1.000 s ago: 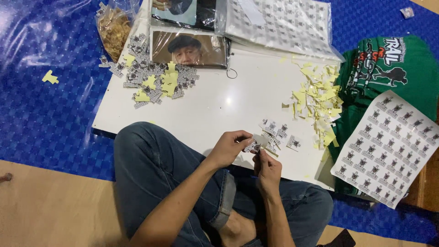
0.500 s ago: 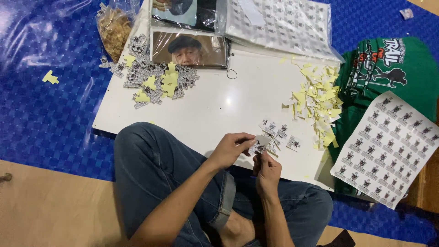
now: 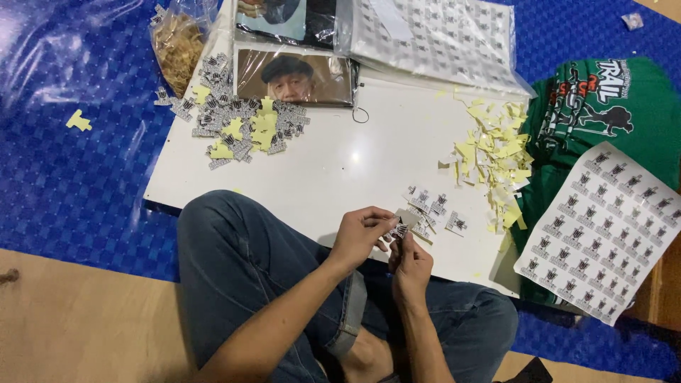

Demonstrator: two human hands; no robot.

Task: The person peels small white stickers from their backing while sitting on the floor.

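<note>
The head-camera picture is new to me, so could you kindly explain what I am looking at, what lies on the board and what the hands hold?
The camera sits on a seated person's head and looks down past their jeans-clad knees. No machine is here, only two bare hands. The left hand and the right hand meet over the near edge of a white board and pinch one small printed sticker between their fingers. A few more cut stickers lie just beyond. To the right is a heap of yellow backing scraps, at far left a pile of cut stickers. An uncut sticker sheet rests on a green cloth at the right.
</note>
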